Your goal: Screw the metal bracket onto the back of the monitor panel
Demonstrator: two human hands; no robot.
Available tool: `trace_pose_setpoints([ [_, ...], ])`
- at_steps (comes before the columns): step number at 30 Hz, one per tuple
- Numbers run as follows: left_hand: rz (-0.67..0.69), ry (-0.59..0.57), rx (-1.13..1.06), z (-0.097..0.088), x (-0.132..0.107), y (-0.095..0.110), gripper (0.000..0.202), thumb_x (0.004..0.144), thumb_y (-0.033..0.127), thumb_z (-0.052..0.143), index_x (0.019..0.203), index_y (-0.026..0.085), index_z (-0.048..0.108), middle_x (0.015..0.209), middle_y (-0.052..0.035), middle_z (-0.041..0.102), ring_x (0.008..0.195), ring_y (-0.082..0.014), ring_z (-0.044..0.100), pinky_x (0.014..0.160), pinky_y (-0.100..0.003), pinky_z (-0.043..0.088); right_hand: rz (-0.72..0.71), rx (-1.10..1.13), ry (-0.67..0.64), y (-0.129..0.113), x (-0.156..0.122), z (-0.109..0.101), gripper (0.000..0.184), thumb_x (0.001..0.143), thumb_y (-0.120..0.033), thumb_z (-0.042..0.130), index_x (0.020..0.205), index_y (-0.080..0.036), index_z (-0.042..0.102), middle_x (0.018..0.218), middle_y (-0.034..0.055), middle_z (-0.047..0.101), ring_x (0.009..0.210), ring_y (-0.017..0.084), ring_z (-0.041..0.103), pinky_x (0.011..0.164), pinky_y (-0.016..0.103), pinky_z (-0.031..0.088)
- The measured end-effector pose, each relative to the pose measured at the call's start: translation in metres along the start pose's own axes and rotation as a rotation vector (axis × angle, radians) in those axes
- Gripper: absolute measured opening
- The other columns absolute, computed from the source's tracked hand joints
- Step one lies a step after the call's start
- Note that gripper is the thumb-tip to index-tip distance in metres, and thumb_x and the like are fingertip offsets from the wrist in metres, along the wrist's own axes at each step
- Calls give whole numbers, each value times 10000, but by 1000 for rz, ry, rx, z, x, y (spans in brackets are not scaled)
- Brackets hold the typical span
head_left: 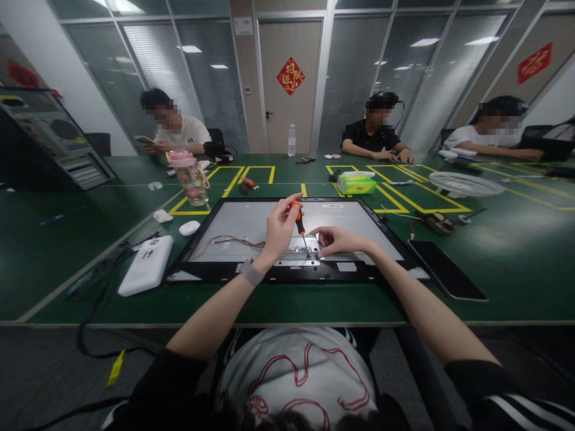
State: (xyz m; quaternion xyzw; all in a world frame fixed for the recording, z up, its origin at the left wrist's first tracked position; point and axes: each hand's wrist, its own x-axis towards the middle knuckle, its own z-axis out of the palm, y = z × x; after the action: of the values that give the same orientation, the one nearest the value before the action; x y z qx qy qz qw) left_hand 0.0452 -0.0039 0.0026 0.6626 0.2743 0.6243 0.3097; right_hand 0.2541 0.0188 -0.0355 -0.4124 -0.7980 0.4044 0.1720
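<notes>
A black-framed monitor panel (242, 227) lies face down on the green table in front of me. My left hand (279, 226) is closed round an orange-handled screwdriver (298, 220), held nearly upright with its tip on a small metal board (299, 251) near the panel's front edge. My right hand (338, 239) rests just right of the tip, fingers pinched and touching the board; I cannot make out anything in them. Thin red wires (224, 241) run from the board toward the left.
A white power adapter (147, 264) with a black cable lies at left, a black phone (447, 269) at right. Farther back stand a pink-lidded bottle (191, 176), a green tissue box (357, 182), a white fan grille (465, 184). Three people sit across the table (54, 251).
</notes>
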Motion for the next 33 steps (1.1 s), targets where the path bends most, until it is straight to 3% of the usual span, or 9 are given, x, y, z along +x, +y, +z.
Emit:
trace_pose_setpoints([
  [6, 25, 14, 85, 0, 0, -3, 197, 900, 282, 517, 1046, 235, 641, 916, -35, 587, 788, -119, 556, 704, -249, 498, 7, -8, -4, -4, -2, 0, 764, 623, -428, 783, 1274, -132, 515, 718, -40, 488, 658, 110, 466, 619, 252, 364],
  [11, -26, -4, -53, 1, -1, -11, 305, 952, 260, 359, 1161, 238, 580, 1066, -68, 571, 855, -136, 592, 737, -287, 529, 19, -8, -11, -4, -2, 0, 757, 623, -426, 784, 1269, -137, 515, 732, -30, 510, 667, 115, 476, 616, 250, 366],
  [15, -28, -2, -19, 2, -2, -8, 282, 933, 269, 424, 1181, 226, 550, 1025, -58, 595, 795, -116, 596, 726, -267, 515, 8, 2, -7, -2, -1, 0, 767, 621, -431, 783, 1276, -143, 507, 712, -39, 494, 656, 113, 476, 612, 250, 366],
  [22, 86, 115, 174, 1, -1, -1, 99, 836, 275, 608, 908, 217, 643, 867, -19, 533, 785, -121, 525, 703, -245, 456, 3, -17, -4, -4, -1, 0, 768, 615, -441, 785, 1270, -140, 518, 712, -38, 497, 656, 112, 473, 613, 249, 362],
  [27, 59, 67, 130, -1, -1, -5, 302, 941, 209, 370, 1103, 244, 622, 898, -38, 560, 860, -144, 536, 831, -305, 444, 13, -18, -11, -5, -1, -1, 775, 616, -447, 783, 1275, -138, 520, 719, -39, 500, 645, 106, 469, 609, 248, 359],
  [33, 40, 87, 157, 0, -1, -1, 214, 900, 252, 504, 1065, 243, 638, 875, -39, 536, 813, -139, 535, 702, -259, 469, 16, -11, -9, -5, -1, 0, 760, 617, -443, 783, 1263, -141, 519, 729, -31, 508, 663, 113, 480, 619, 248, 367],
])
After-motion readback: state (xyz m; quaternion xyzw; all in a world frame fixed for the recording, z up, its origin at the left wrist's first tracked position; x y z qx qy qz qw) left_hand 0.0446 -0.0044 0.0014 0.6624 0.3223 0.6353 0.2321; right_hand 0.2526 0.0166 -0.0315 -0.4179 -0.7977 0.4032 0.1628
